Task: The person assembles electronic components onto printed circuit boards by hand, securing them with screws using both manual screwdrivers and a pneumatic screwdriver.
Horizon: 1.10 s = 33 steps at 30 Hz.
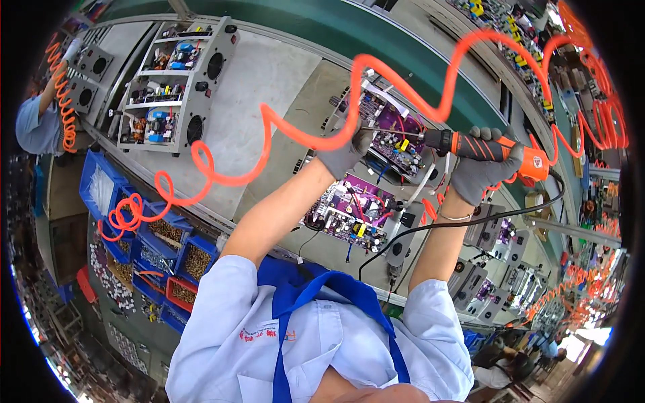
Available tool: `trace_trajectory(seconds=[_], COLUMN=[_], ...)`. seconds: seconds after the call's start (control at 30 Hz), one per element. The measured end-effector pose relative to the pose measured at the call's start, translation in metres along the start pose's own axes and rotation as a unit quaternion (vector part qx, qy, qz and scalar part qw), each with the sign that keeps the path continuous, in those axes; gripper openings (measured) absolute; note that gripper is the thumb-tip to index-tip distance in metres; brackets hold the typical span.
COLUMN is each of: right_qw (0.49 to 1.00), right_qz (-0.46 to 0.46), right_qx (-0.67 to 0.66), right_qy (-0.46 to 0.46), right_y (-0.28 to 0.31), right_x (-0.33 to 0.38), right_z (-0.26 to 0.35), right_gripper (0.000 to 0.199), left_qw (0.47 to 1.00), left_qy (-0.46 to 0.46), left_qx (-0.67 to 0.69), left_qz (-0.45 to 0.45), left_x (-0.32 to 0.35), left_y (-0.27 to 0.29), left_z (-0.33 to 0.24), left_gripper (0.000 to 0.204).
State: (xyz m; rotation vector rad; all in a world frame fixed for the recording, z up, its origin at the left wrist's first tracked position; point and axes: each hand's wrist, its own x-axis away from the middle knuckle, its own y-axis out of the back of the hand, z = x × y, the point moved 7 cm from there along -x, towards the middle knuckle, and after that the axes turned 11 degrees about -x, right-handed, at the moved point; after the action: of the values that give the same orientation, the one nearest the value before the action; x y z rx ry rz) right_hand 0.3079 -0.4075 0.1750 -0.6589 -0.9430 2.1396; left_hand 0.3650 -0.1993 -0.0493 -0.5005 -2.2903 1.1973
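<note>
In my grey-gloved right hand (485,171) is an orange and black power screwdriver (480,148), held level with its long bit pointing left. My left hand (344,156), also gloved, is closed at the bit's tip; its fingers hide the tip and whatever they pinch. Both hands are over an open unit with a purple circuit board (396,131), crowded with small parts. A second purple board (356,208) lies closer to me, just below my left hand. From the screwdriver's rear, a black cable (470,218) loops down toward my body.
An orange coiled hose (302,138) stretches across the view above my hands. At left stand open metal units (158,94) with fans. Blue bins (195,258) of screws sit at the lower left. More units (487,232) line the bench at right. A co-worker's arm (47,101) shows far left.
</note>
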Motion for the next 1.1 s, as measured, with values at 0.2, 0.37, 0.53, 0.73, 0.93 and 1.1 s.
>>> trace_trajectory(seconds=[0.2,0.37,0.53,0.73,0.93,1.1], right_qw=[1.0,0.999,0.997,0.994,0.987,0.975], right_qz=[0.01,0.033,0.07,0.109,0.133,0.189], right_qx=[0.001,-0.007,-0.013,-0.008,0.058,0.061], right_qy=[0.019,0.017,0.014,0.027,0.073,0.099], right_y=[-0.005,-0.01,-0.021,-0.038,-0.053,-0.067], right_x=[0.006,0.011,0.019,0.025,0.023,0.017], right_z=[0.009,0.007,0.014,0.018,-0.009,-0.026], right_gripper=[0.047,0.051,0.054,0.053,0.049,0.038], left_qw=[0.995,0.997,0.991,0.998,0.985,0.993], left_qy=[0.057,0.017,0.082,0.045,0.144,0.099], left_qx=[0.009,0.023,0.022,0.002,0.057,0.04], left_qz=[-0.088,-0.071,-0.104,-0.04,-0.071,-0.05], left_x=[0.0,0.003,0.013,0.001,0.007,0.01], left_y=[-0.003,-0.002,-0.018,-0.015,-0.015,-0.022], left_z=[0.0,-0.003,-0.006,-0.006,0.013,0.005], left_gripper=[0.011,0.018,0.016,0.027,0.025,0.029])
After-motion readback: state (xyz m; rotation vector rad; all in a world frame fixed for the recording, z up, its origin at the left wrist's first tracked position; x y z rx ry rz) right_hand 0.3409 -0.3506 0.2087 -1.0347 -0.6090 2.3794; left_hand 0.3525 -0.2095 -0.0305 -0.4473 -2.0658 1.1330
